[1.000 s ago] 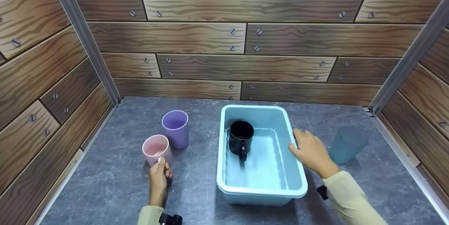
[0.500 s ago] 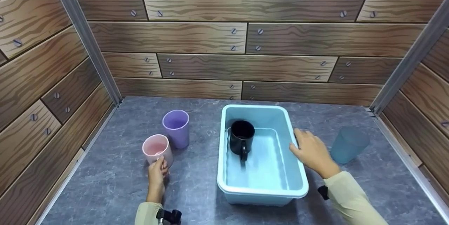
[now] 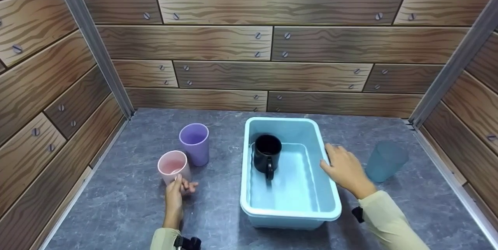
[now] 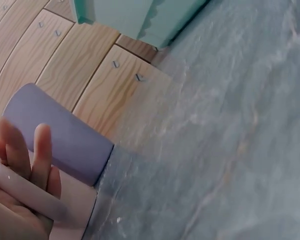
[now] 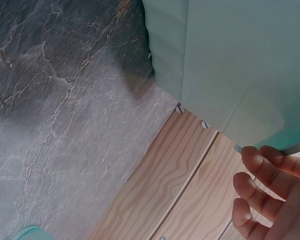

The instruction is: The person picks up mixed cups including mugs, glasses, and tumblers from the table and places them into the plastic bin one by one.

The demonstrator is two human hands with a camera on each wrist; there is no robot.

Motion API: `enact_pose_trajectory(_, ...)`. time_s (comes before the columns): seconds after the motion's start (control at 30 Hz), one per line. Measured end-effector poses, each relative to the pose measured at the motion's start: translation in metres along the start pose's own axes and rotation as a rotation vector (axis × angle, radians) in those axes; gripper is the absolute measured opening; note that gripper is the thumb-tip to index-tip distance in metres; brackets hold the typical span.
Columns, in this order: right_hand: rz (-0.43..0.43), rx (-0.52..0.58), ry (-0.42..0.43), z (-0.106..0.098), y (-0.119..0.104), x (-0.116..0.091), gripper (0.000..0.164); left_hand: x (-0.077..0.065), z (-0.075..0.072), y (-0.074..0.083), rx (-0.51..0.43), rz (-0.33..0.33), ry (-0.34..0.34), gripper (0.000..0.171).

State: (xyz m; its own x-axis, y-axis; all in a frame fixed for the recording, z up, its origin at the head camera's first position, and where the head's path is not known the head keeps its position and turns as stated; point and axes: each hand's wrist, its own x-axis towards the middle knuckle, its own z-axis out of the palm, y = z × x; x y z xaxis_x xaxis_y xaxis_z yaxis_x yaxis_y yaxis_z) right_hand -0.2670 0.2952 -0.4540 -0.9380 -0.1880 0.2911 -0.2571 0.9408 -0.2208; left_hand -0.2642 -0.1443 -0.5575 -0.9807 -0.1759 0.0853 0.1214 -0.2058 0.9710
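In the head view my left hand (image 3: pixel 175 197) is at the handle of a pink mug (image 3: pixel 173 163). Its thumb touches the top of the handle, and its fingers stretch out past it. From the left wrist, the mug's handle (image 4: pixel 25 190) crosses in front of the palm and straightened fingers. A purple cup (image 3: pixel 195 144) stands just behind the mug. My right hand (image 3: pixel 346 168) holds the right rim of a light blue plastic bin (image 3: pixel 290 214), thumb over the inner side and bent fingers (image 5: pixel 262 170) at the outer edge. Inside the bin stands a black mug (image 3: pixel 267 152), its handle facing me.
A translucent blue cup (image 3: pixel 386 161) stands right of the bin, near my right wrist. Wood-patterned walls (image 3: pixel 311 43) enclose the grey marbled table (image 3: pixel 116 203) at the back and both sides.
My left hand's fingers were curled at the pink mug's handle and are now spread out to the right. The mug, the bin and my right hand stay in place.
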Motion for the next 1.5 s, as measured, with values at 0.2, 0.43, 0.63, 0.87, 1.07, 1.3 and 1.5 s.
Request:
enact_pose_trajectory(0.2, 0.004, 0.005, 0.004, 0.000, 0.001, 0.000, 0.031, 0.004, 0.000, 0.002, 0.007, 0.020, -0.058, 0.048)
enact_pose_trajectory(0.43, 0.014, 0.005, -0.013, 0.000, 0.001, -0.001, 0.038, 0.006, -0.001, 0.005, 0.011, 0.030, -0.068, 0.051)
enact_pose_trajectory(0.63, 0.015, -0.003, -0.007, 0.000, 0.000, -0.001, 0.039, 0.013, 0.002, 0.014, -0.011, -0.024, -0.045, 0.043)
enact_pose_trajectory(0.87, 0.006, -0.001, -0.006, 0.000, 0.000, -0.001, 0.031, 0.018, 0.008, 0.023, -0.061, -0.044, 0.048, 0.042)
enact_pose_trajectory(1.07, 0.006, 0.003, -0.006, 0.000, -0.001, 0.000, 0.025, 0.019, 0.012, 0.029, -0.151, -0.055, 0.178, 0.045)
enact_pose_trajectory(1.3, 0.010, 0.006, -0.006, 0.001, -0.001, -0.001, 0.036, 0.019, 0.010, 0.029, -0.081, -0.134, 0.212, 0.050)
enact_pose_trajectory(1.5, 0.013, 0.005, -0.010, 0.001, 0.000, -0.002, 0.040, 0.018, 0.008, 0.026, -0.079, -0.114, 0.215, 0.049)
